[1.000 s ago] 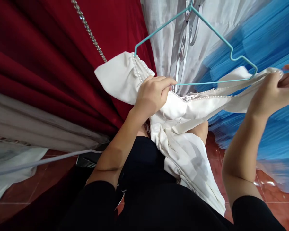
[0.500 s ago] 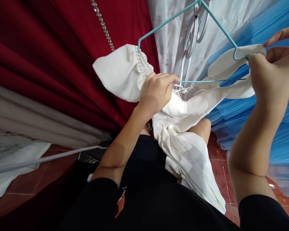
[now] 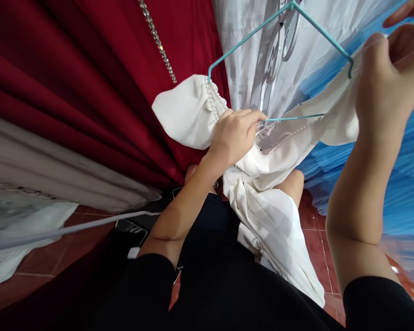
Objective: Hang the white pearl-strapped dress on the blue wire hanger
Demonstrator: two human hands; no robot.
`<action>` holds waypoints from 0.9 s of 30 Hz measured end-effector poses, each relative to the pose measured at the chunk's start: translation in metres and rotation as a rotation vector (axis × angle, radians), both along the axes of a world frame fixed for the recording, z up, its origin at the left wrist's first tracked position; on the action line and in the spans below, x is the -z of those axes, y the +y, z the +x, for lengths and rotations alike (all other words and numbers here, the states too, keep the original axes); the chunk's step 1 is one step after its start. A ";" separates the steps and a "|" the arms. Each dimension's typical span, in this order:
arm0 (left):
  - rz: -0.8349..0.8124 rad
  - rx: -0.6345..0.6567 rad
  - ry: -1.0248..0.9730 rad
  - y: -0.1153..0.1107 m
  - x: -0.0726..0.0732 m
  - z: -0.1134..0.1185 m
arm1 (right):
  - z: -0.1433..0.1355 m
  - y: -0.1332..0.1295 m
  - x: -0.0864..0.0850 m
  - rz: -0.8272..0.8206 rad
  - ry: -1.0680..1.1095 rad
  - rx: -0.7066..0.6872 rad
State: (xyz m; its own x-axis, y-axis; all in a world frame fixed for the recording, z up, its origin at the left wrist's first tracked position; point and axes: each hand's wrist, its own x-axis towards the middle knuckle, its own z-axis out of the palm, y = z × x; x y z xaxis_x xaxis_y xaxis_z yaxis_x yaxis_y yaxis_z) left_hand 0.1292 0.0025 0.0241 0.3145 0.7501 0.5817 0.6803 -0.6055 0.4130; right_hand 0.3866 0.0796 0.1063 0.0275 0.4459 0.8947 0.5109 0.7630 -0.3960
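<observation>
A white dress [image 3: 272, 211] with pearl-beaded edges hangs on a thin turquoise hanger [image 3: 248, 37] and drapes down over my lap. My left hand [image 3: 236, 133] is closed round the dress's bodice beside the left puffed sleeve [image 3: 186, 110], with its fingertips at the hanger's lower bar. At the upper right my right hand [image 3: 382, 59] pinches the dress's other shoulder, pulled up beyond the hanger's right end. The cloth between its thumb and fingers is mostly hidden by the hand.
Red cloth [image 3: 106, 73] hangs at the left, white cloth [image 3: 238, 59] behind the hanger, and blue tulle [image 3: 407, 184] at the right. A beaded strand [image 3: 158, 43] dangles over the red. A pale pole [image 3: 89, 223] crosses the lower left above red floor tiles [image 3: 37, 257].
My right hand has moved up with the shoulder cloth, which now stretches past the hanger's right end. My left hand, the left sleeve and the hanger have shifted slightly right and down.
</observation>
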 end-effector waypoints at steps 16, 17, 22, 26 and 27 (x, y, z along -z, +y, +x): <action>0.397 -0.212 -0.277 -0.006 0.017 -0.025 | -0.085 -0.063 0.112 -0.124 -0.192 0.106; 0.471 -0.286 -0.316 -0.001 0.017 -0.032 | -0.090 -0.063 0.112 -0.107 -0.175 0.103; 0.704 -0.333 -0.372 0.048 0.013 -0.083 | -0.102 -0.059 0.118 -0.068 -0.193 0.130; 0.751 -0.319 -0.461 0.074 0.006 -0.127 | -0.087 -0.054 0.117 -0.064 -0.260 0.102; 0.787 -0.307 -0.479 0.077 0.009 -0.137 | -0.083 -0.055 0.115 -0.053 -0.271 0.092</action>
State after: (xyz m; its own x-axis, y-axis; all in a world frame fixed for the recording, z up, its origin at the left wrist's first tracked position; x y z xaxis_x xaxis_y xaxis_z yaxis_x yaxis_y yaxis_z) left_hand -0.0078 0.0793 0.0154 -0.2309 0.1018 0.9676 0.7201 -0.6509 0.2403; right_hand 0.3032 0.0248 -0.0090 -0.1670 0.4987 0.8505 0.6697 0.6905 -0.2734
